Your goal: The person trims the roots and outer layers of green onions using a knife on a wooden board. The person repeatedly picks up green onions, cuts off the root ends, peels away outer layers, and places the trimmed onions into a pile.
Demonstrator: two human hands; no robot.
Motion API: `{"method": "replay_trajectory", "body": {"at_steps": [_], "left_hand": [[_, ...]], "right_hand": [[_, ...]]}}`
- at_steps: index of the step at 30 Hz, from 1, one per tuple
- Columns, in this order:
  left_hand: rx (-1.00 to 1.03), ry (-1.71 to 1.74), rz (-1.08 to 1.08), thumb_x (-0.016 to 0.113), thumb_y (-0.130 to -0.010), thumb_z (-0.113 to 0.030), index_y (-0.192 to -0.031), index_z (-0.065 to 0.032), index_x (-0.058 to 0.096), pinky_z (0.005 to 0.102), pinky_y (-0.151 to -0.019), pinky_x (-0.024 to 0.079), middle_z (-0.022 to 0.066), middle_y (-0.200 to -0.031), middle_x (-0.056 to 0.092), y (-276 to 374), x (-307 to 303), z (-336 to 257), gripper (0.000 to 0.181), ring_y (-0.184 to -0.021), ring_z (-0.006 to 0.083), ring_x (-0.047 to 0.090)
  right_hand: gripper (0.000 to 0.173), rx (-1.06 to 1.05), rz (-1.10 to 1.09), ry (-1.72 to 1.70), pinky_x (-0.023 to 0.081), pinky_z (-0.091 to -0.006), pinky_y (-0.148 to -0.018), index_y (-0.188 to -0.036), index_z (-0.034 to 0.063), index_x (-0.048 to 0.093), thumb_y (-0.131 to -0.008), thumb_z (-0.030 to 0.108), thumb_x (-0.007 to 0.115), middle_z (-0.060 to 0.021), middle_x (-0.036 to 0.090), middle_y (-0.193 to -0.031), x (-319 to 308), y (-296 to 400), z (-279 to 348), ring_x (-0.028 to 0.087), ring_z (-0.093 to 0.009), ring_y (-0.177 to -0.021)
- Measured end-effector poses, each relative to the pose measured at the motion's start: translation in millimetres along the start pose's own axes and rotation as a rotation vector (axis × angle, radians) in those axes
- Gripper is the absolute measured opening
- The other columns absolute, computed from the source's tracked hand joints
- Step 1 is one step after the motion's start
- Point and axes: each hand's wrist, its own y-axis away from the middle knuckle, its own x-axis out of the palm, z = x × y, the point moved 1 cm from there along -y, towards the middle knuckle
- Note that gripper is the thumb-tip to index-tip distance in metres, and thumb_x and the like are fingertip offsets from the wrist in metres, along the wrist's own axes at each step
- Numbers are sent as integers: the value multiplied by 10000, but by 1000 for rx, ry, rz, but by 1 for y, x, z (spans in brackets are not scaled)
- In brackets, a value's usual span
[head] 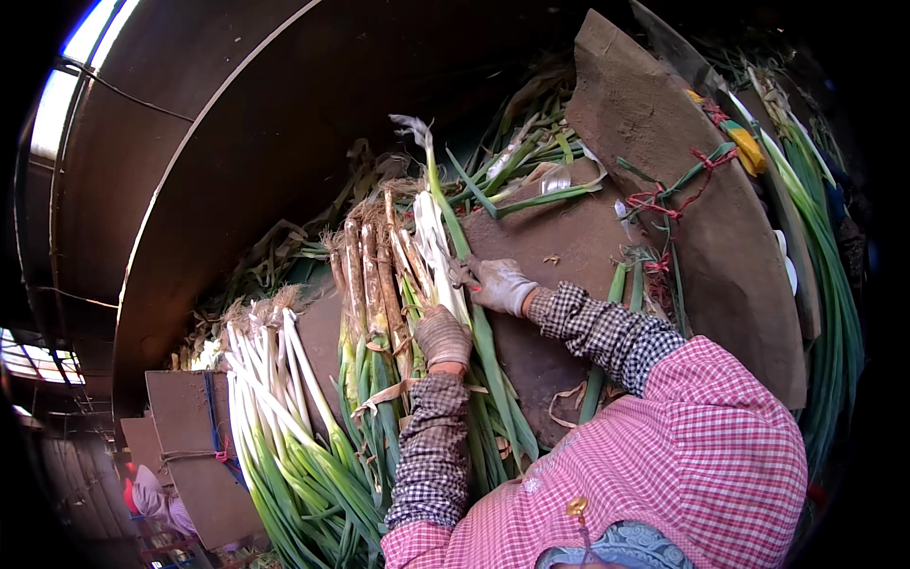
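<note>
My left hand [444, 338], in a soiled knit glove, is closed around the lower part of a peeled white green onion [435, 238]. Just to its upper right, my right hand [502, 286], also gloved, grips a small dark metal hand tool [462, 272] with a red spot near the fingers. The tool lies against the white shaft; its exact kind is unclear. Beside it runs a loose green leaf [487, 348]. Unpeeled green onions [368, 277] with brown skins and roots lie left of my left hand. Farther left is a pile of cleaned white green onions [274, 363].
A brown board [682, 178] stands upright on the right, with red string [657, 206] tied on it. Leaf scraps [526, 156] heap behind the worktop [561, 235]. More green onions [817, 206] lie beyond the board. Another person's sleeve [160, 501] shows at lower left.
</note>
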Motion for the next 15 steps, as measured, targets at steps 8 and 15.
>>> {"method": "replay_trajectory", "body": {"at_steps": [8, 15], "left_hand": [[81, 1176, 298, 687, -770, -158, -1172, 25, 529, 367, -682, 537, 140, -884, 632, 47, -8, 43, 469, -749, 279, 635], [-93, 2064, 727, 650, -856, -166, -1110, 1, 536, 301, -503, 495, 75, -719, 552, 129, -53, 64, 324, -546, 177, 548]], "right_hand": [[1291, 163, -136, -372, 369, -513, -1087, -1551, 13, 128, -677, 799, 662, -251, 257, -1567, -50, -8, -30, 467, -394, -1298], [591, -15, 530, -749, 533, -358, -835, -1176, -42, 639, -813, 404, 776, -116, 693, -979, -80, -79, -9, 658, -205, -867]]}}
